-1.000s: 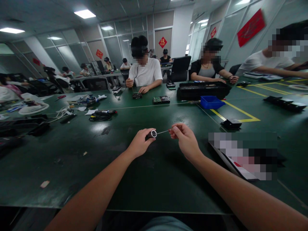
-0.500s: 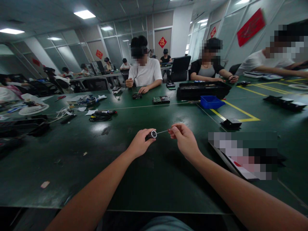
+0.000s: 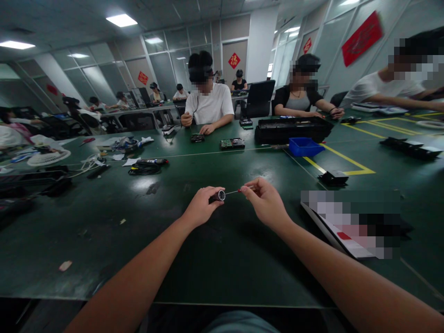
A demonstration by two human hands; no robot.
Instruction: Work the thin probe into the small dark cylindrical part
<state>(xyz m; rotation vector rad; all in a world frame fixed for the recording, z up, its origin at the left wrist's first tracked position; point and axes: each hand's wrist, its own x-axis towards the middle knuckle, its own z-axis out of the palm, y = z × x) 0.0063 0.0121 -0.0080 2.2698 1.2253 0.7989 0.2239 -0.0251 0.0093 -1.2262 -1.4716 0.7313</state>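
Note:
A dark cylindrical part (image 3: 220, 195) with a bright ring at its end is held between the thumb and fingers of my left hand (image 3: 201, 207). Closed around the handle of a thin screwdriver (image 3: 231, 192) is my right hand (image 3: 265, 201). The screwdriver's shaft points left, and its tip is at the ringed end of the part; whether it is inside is too small to tell. Both hands are above the green table (image 3: 208, 268).
A blue bin (image 3: 305, 147) stands beyond my right hand, near a long black housing (image 3: 291, 131). Coiled black cable (image 3: 144, 167) lies at the left. A white box (image 3: 333, 231) is beside my right forearm. A person (image 3: 210, 104) works opposite.
The fingers of my right hand have shifted on the screwdriver, and a red piece near its shaft shows more clearly. The ringed end in my left hand has tilted slightly.

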